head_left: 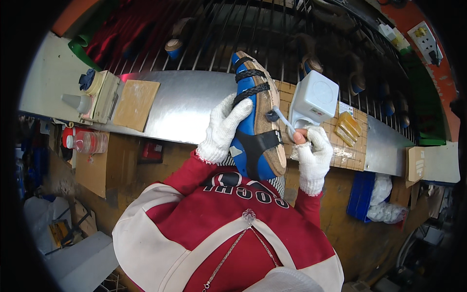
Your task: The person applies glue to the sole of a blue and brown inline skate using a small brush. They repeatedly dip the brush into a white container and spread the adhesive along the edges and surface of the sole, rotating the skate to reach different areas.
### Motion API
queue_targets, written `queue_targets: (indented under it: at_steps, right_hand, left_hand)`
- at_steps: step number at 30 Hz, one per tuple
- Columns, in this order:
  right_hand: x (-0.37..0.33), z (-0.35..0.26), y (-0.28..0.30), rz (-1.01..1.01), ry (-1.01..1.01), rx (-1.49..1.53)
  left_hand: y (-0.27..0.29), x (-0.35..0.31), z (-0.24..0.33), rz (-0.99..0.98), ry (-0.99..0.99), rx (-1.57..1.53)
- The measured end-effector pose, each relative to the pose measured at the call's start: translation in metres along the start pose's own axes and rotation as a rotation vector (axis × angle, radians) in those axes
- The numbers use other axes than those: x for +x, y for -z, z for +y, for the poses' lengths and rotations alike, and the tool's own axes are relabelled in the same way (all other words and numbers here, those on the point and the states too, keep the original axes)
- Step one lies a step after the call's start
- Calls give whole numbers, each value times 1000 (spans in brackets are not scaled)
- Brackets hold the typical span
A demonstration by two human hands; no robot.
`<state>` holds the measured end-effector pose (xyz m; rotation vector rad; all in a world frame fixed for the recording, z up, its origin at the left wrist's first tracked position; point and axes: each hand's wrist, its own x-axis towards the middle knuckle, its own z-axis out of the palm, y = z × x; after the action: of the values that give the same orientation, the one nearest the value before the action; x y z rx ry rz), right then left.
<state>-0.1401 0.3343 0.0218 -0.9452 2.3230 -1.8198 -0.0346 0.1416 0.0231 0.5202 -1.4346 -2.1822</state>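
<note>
My left hand (223, 129), in a white knit glove, is wrapped round a blue shoe last (247, 121). Woven black straps (253, 92) and a wider black strap (258, 143) cross the last, and a tan sole layer lies along its right side. My right hand (314, 158), gloved with a bare fingertip showing, pinches a small brush (283, 118) with a pale handle. The brush's dark head touches the tan sole near the middle of its length. Just beyond my right hand stands a white plastic dispenser box (316, 97) with an opening at its foot.
A metal-topped bench (189, 92) runs ahead, with a barred rack behind it carrying several lasts, one blue (173, 48). On the bench are a yellow block (348, 129), a gridded board (357, 155) and a tan board (136, 104). A blue bin (360, 197) stands low right.
</note>
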Motion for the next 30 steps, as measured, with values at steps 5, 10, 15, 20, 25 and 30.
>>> queue_targets:
  at_steps: [5,10,15,20,25,30]
  right_hand:
    - [8,0,-11,78,78,-230]
    - [20,-2,-13,183,289,-484]
    - [26,2,-12,237,400,-493]
    - [23,8,-2,105,362,-456]
    - [19,10,4,37,387,-462]
    - [19,8,11,-45,409,-464]
  left_hand:
    - [2,-2,-2,24,-3,16]
    - [6,-3,2,-5,33,57]
    - [7,-2,7,-31,34,61]
    - [7,2,9,-47,15,85]
    - [9,7,12,-52,-1,113]
    - [11,14,17,-58,-10,189]
